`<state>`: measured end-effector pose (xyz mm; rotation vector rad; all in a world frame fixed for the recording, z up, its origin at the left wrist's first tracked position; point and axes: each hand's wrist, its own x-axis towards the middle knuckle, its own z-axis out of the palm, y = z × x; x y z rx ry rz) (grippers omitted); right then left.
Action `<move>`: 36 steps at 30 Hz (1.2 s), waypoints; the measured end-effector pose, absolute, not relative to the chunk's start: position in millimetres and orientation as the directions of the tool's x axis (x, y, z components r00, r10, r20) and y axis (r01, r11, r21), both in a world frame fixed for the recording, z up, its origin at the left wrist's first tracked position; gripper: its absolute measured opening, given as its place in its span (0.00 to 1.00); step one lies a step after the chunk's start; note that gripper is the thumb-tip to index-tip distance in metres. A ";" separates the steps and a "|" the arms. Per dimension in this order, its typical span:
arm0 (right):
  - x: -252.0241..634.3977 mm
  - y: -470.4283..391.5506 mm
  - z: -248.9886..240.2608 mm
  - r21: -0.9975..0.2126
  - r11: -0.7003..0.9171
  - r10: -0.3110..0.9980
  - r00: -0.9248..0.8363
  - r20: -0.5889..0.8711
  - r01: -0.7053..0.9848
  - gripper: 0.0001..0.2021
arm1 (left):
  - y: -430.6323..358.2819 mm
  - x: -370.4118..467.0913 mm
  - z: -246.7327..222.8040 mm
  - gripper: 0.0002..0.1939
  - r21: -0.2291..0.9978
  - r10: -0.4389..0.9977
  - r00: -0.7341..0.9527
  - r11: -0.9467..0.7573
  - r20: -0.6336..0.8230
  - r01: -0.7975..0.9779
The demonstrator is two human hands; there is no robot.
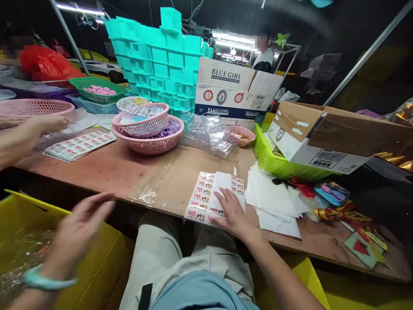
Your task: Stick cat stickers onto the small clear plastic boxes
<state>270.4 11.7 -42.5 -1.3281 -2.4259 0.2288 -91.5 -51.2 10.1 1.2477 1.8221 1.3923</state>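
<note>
A sheet of cat stickers lies at the table's front edge with a white paper slip on top. My right hand rests on the sheet and the slip, its fingers spread. Over the yellow bin at the left, my left hand hangs in the air near the table edge, blurred, fingers apart and nothing seen in it. White backing papers are piled to the right of the sheet. A stack of sticker sheets lies farther left.
Pink baskets, clear plastic trays and a lime basket holding a carton stand behind. Teal boxes are stacked at the back. Another person's hand reaches in from the left. A yellow bin sits below the table edge.
</note>
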 end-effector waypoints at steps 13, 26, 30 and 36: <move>279.1 15.2 -53.3 -0.302 0.657 0.738 -0.505 0.448 0.691 0.18 | 55.6 95.3 -53.6 0.50 0.882 0.947 0.195 0.312 -0.257 -0.353; 218.7 266.1 -2.1 -0.574 0.064 0.865 0.241 0.439 0.816 0.54 | 301.0 91.5 68.1 0.31 0.667 0.769 -0.192 -0.367 0.610 0.649; 213.2 293.9 5.0 -0.586 0.032 0.891 0.242 0.383 0.810 0.52 | 374.0 99.5 107.3 0.17 0.621 0.839 -0.086 -0.325 0.537 0.714; 242.4 270.8 16.5 -0.485 0.324 0.863 -0.043 0.503 0.812 0.49 | 314.1 69.3 93.5 0.11 0.610 0.817 -0.108 -0.327 0.566 0.722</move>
